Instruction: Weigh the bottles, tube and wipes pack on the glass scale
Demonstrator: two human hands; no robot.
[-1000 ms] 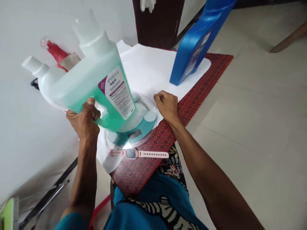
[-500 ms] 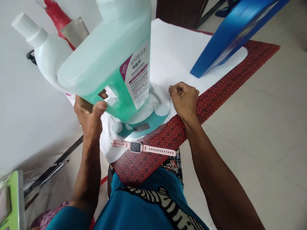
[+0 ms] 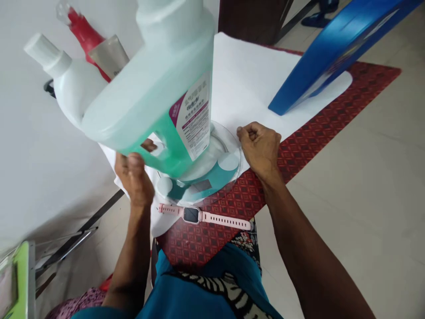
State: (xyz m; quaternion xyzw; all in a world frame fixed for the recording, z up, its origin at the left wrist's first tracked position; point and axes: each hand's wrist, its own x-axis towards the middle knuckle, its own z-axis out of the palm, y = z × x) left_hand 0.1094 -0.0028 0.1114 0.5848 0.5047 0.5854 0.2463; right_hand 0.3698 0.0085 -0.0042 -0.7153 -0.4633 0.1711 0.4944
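Note:
My left hand (image 3: 135, 177) grips the handle of a large translucent jug of green liquid (image 3: 156, 102), whose base rests on a round glass-topped teal scale (image 3: 215, 170). My right hand (image 3: 260, 148) lies as a loose fist on the white sheet (image 3: 249, 79) at the scale's right edge, with nothing visible in it. A pink-strapped watch (image 3: 192, 215) lies flat just in front of the scale on the red patterned table (image 3: 299, 146).
A white bottle (image 3: 66, 84), a red item (image 3: 83, 31) and a grey tube (image 3: 109, 55) stand behind the jug by the wall. A blue jug (image 3: 332, 48) leans at the far right. Tiled floor lies right of the table; a green object (image 3: 16, 279) is at lower left.
The jug has gone from tilted and lifted to upright on the scale. My left hand has shifted lower on its handle. The right fist has stayed beside the scale.

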